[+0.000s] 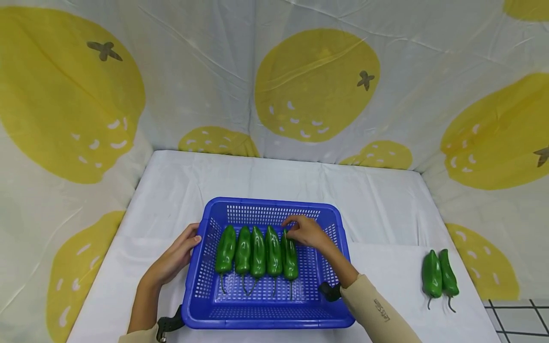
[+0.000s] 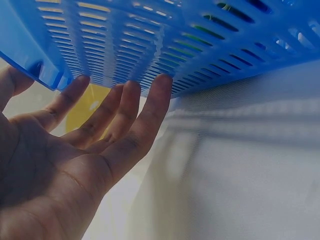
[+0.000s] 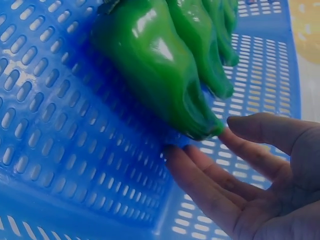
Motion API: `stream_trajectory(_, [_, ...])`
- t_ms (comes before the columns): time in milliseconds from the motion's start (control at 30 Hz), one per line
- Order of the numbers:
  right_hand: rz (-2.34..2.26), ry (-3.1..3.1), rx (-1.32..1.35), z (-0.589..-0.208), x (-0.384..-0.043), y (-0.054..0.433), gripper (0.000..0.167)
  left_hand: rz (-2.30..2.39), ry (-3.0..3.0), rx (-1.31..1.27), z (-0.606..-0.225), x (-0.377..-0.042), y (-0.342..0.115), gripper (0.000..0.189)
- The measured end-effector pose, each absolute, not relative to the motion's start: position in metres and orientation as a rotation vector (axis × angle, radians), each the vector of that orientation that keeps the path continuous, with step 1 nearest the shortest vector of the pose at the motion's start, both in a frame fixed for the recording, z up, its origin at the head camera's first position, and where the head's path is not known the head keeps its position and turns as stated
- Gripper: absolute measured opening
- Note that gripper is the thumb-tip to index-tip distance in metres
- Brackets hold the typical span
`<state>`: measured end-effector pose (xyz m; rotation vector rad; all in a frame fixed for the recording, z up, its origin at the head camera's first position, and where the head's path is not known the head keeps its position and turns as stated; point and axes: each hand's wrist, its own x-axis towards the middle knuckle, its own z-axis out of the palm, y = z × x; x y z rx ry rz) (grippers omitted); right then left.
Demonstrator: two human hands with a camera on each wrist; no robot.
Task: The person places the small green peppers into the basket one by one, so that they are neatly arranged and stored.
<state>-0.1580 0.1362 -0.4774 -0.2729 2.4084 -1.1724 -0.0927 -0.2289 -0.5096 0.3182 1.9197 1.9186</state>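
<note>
Several glossy green peppers [image 1: 258, 252] lie side by side in a blue plastic basket [image 1: 266, 324], their stems toward me. My right hand [image 1: 306, 231] is inside the basket, at the far tip of the rightmost pepper [image 1: 290, 262]. In the right wrist view, the index finger touches the tip of that pepper [image 3: 155, 65]; the thumb is close beside it and the other fingers extend. My left hand [image 1: 182, 250] rests on the basket's left side. The left wrist view shows its spread fingers [image 2: 150, 115] against the slotted outer wall [image 2: 100, 45].
On the white cloth-covered table, two more green peppers [image 1: 432, 276] lie to the right of the basket. A pale curtain [image 1: 214, 71] printed with yellow fruit surrounds the table at the back and sides. White floor tiles [image 1: 523, 319] show at the lower right.
</note>
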Motion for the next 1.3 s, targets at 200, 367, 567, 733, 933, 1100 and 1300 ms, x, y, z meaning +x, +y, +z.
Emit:
stream_trajectory(200, [-1.177, 2.42, -0.251, -0.464, -0.158, 0.148, 0.032, 1.915, 1.919, 0.314, -0.51, -0.092, -0.229, 0.045])
stream_trajectory(367, [-1.189, 2.46, -0.287, -0.448, -0.159, 0.167, 0.034, 1.927, 1.913, 0.326, -0.512, -0.093, -0.23, 0.044])
stream_trajectory(567, [-1.247, 2.543, -0.285, -0.432, -0.157, 0.199, 0.032, 1.931, 1.911, 0.333, -0.513, -0.092, -0.23, 0.042])
stream_trajectory(733, [-1.288, 2.641, -0.163, -0.426, -0.149, 0.233, 0.03, 1.929, 1.909, 0.314, -0.514, -0.092, -0.23, 0.042])
stream_trajectory(933, [-1.254, 2.722, -0.014, -0.424, -0.137, 0.28, 0.031, 1.922, 1.92, 0.301, -0.515, -0.093, -0.23, 0.043])
stream_trajectory(1100, [-1.204, 2.72, 0.121, -0.431, -0.123, 0.324, 0.039, 1.925, 1.911, 0.325, -0.513, -0.093, -0.23, 0.043])
stream_trajectory(1300, [-1.146, 2.675, 0.308, -0.445, -0.105, 0.379, 0.047, 1.935, 1.898, 0.339, -0.513, -0.094, -0.23, 0.043])
